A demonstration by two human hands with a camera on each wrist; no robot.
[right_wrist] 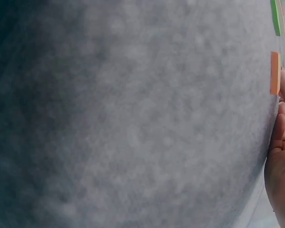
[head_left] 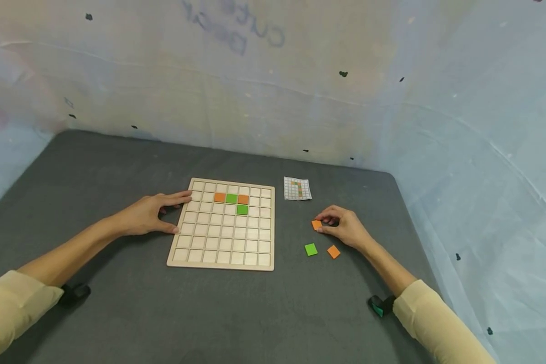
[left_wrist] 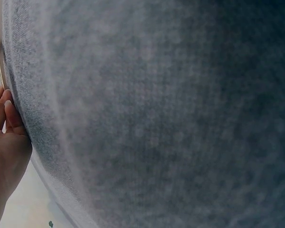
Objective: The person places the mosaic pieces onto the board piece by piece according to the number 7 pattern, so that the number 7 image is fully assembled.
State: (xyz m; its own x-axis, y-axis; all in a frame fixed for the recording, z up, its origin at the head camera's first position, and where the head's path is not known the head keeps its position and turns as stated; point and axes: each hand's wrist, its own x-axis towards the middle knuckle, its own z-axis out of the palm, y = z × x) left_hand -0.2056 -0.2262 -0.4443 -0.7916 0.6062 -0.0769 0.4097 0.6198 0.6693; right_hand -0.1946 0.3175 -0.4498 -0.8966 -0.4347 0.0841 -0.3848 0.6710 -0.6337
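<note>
Head view, right hand (head_left: 346,228): pinching an orange tile (head_left: 316,225) between thumb and fingers; raised or flat on the table (head_left: 236,313), cannot tell.
Loose green tile (head_left: 311,249): on the table, body side of that pinch, slightly left.
Loose orange tile (head_left: 333,252): also body side, slightly right, under the forearm line.
Grid board (head_left: 227,232): left of the pinch, well apart.
Left hand (head_left: 152,215): spread at the board's left edge, touching with thumb and fingertips, not closed round anything; probably steadying.
Pattern card (head_left: 293,192): beyond the pinch, slightly left, just beside the board; print too small for a sure count, seemingly a row with a column dropping from its right end.
Done: four tiles in cells, left of the pinch; far-side row of orange, green, orange, plus green directly below the right-hand orange.
Left: three tiles off the board, counting the pinched one; likely all for the column. Roughly past halfway, by judgement.
Left wrist view: fingers by the board's edge at frame left; contact unclear, mostly blurred grey.
Right wrist view: edge-on orange tile (right_wrist: 275,73) beside the thumb, green one farther ahead; pinched or loose orange, cannot tell.
</note>
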